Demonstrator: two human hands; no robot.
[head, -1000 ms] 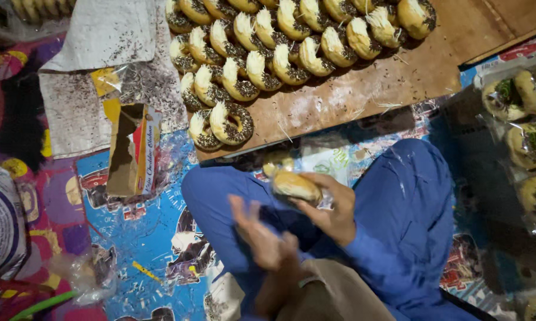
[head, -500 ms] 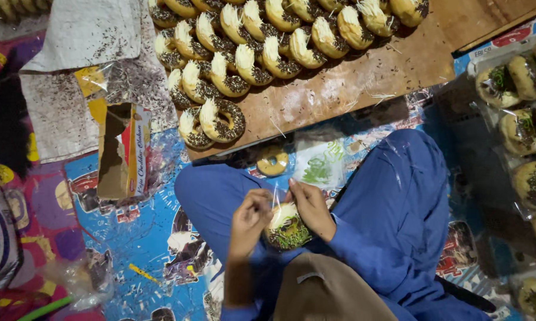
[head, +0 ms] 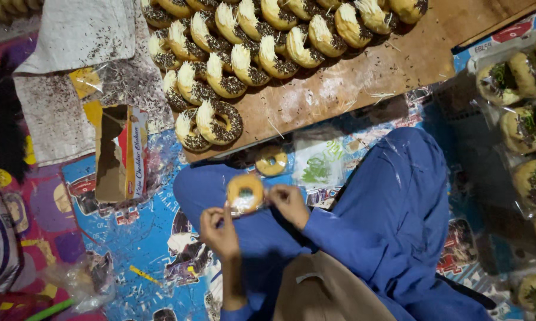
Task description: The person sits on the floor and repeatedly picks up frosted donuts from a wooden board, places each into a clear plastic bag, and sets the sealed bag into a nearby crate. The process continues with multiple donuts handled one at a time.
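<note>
I sit cross-legged in blue clothes. Both hands hold up a ring donut in a clear plastic wrapper, its plain golden side facing me. My left hand pinches the wrapper at the donut's lower left, and my right hand grips it on the right. Just beyond, a second wrapped donut lies on the mat by my knee. A wooden board ahead carries rows of donuts topped with chocolate sprinkles and pale shreds.
An open cardboard box stands at the left on a colourful patterned mat. Sprinkle-dusted cloth lies at the top left. Packed donuts in clear bags line the right edge. A loose plastic bag sits at the lower left.
A second ago only my right hand held the donut. My left hand has joined it, and the wrapped donut is now turned so its plain ring side shows.
</note>
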